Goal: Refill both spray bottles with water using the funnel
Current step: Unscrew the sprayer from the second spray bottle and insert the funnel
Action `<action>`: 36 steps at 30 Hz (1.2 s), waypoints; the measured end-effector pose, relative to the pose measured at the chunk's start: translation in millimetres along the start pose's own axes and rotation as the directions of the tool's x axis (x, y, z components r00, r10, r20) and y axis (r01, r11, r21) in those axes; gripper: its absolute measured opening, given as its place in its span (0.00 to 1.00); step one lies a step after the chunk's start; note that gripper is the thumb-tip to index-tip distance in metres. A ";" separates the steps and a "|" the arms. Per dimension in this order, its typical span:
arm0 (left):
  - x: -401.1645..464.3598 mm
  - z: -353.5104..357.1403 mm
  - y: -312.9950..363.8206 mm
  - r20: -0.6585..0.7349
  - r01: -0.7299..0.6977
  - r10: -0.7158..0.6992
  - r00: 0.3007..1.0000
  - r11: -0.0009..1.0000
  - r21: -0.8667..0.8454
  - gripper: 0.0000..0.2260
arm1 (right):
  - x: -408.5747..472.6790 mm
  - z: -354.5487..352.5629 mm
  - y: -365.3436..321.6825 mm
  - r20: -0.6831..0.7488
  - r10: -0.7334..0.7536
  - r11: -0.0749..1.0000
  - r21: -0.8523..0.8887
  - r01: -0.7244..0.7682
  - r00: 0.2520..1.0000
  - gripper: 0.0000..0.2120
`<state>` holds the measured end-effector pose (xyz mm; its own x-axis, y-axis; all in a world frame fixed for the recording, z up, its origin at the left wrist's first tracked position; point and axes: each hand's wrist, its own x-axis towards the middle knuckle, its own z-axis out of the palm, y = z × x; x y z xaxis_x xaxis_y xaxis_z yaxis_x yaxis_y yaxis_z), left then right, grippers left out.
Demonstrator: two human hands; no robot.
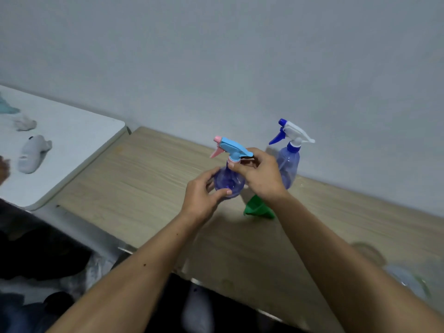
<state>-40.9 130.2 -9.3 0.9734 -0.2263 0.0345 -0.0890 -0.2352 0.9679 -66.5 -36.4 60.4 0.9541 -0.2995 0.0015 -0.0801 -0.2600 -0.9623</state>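
Note:
A clear blue spray bottle [228, 182] with a light-blue and pink trigger head stands at the middle of the wooden table [149, 179]. My left hand [204, 195] wraps around its round body. My right hand [260, 175] pinches the pink collar at its neck, under the trigger head. A second blue spray bottle [288, 169] with a white and dark-blue trigger head stands upright behind my right hand, near the wall. A green funnel [258, 207] lies on the table below my right wrist, partly hidden by it.
A white table [79, 140] at the left holds grey and teal cloth items [33, 153]. A blurred clear container [406, 277] sits at the right front of the wooden table. The grey wall runs close behind the bottles. A dark floor lies below the front edge.

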 end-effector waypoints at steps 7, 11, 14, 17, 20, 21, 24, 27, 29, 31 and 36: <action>-55.6 -10.7 8.9 -0.003 0.003 -0.003 1.000 1.000 -0.025 0.31 | -58.8 -3.9 -15.2 -0.027 -0.020 0.999 0.025 0.021 0.999 0.12; -93.3 -7.7 7.5 0.037 0.014 -0.011 0.999 0.998 -0.062 0.32 | -97.8 -10.3 -11.3 -0.038 0.004 1.000 0.019 -0.004 0.999 0.13; -124.3 0.0 1.8 0.087 0.030 -0.024 0.996 0.997 -0.075 0.33 | -131.6 -18.2 -3.4 -0.057 0.017 1.000 0.010 -0.016 0.998 0.14; -152.2 9.6 -5.7 0.152 0.084 -0.067 0.986 0.991 -0.107 0.38 | -164.2 -29.4 11.9 -0.069 0.046 0.999 0.016 -0.045 0.997 0.13; -173.7 22.9 -10.5 0.200 0.063 -0.046 0.979 0.994 -0.084 0.41 | -192.5 -43.0 29.0 -0.095 0.109 0.994 0.042 -0.106 0.989 0.14; -178.6 27.8 -12.0 0.213 0.048 -0.031 0.977 0.996 -0.076 0.41 | -200.2 -47.4 33.6 -0.099 0.118 0.992 0.052 -0.113 0.988 0.14; -188.1 41.1 -12.5 0.233 0.005 0.007 0.972 0.998 -0.055 0.38 | -216.2 -57.9 42.9 -0.121 0.126 0.988 0.107 -0.113 0.985 0.15; -192.1 48.9 -12.4 0.247 -0.005 0.018 0.969 0.999 -0.054 0.36 | -222.7 -62.0 45.7 -0.138 0.112 0.988 0.118 -0.096 0.984 0.17; -193.2 50.2 -15.7 0.251 -0.001 0.012 0.968 0.999 -0.046 0.35 | -224.0 -61.9 44.5 -0.160 0.087 0.992 0.106 -0.071 0.983 0.20; -192.8 50.4 -19.2 0.256 0.000 0.007 0.967 1.000 -0.030 0.34 | -222.6 -60.8 44.0 -0.208 0.010 0.999 0.032 -0.003 0.978 0.21; -189.5 56.5 -13.4 0.248 0.015 -0.019 0.969 1.000 0.019 0.37 | -221.2 -57.4 44.7 -0.273 -0.172 0.974 -0.188 0.123 0.946 0.15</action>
<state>-236.1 122.9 -42.9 0.8923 -0.4490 -0.0468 -0.0784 -0.2563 0.9634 -297.7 -34.5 32.7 0.8380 -0.4895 0.2411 -0.0154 -0.4629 -0.8863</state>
